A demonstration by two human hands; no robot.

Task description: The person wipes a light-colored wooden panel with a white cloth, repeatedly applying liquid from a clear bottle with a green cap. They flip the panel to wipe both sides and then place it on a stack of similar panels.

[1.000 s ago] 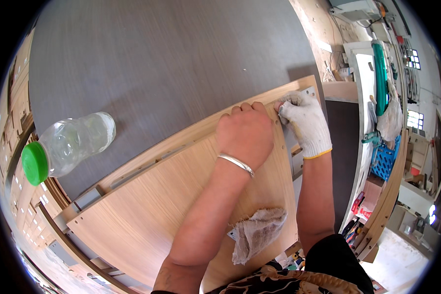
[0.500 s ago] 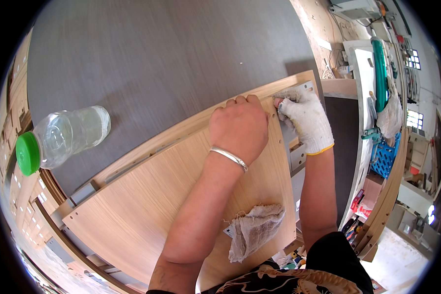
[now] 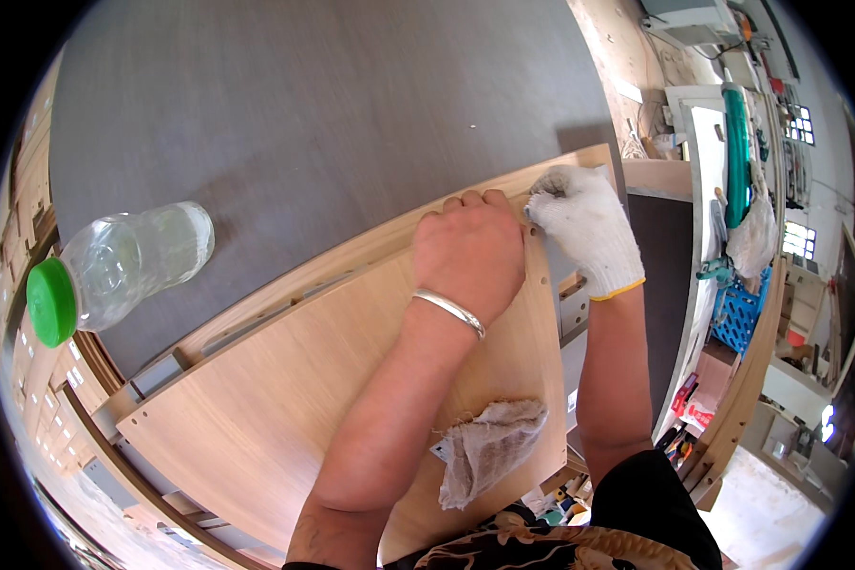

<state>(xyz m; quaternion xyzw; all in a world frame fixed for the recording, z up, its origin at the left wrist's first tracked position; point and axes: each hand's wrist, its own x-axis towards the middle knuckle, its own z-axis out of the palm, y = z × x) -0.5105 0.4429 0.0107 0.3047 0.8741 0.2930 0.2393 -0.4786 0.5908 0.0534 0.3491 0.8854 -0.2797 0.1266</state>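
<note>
A light wood panel point(image 3: 256, 408) with small drilled holes lies in front of me. My bare left hand point(image 3: 469, 249), with a silver bangle at its wrist, is closed over the panel's far edge; its fingertips are hidden beyond that edge. To its right, my right hand point(image 3: 587, 223) wears a white knit glove. Its fingers are curled in at the panel's far right corner, and whatever they hold is hidden. A crumpled off-white cloth point(image 3: 494, 451) rests on the panel near my body.
Beyond the panel spreads a dark grey board point(image 3: 332, 104). A clear bottle point(image 3: 142, 261) with a green cap lies on its side at the left. At the right are a blue plastic basket point(image 3: 739, 318) and green tubing point(image 3: 736, 157).
My gloved right hand has turned and curled in more, so its thumb tip no longer shows. The left hand keeps its place on the panel edge. The view has shifted slightly.
</note>
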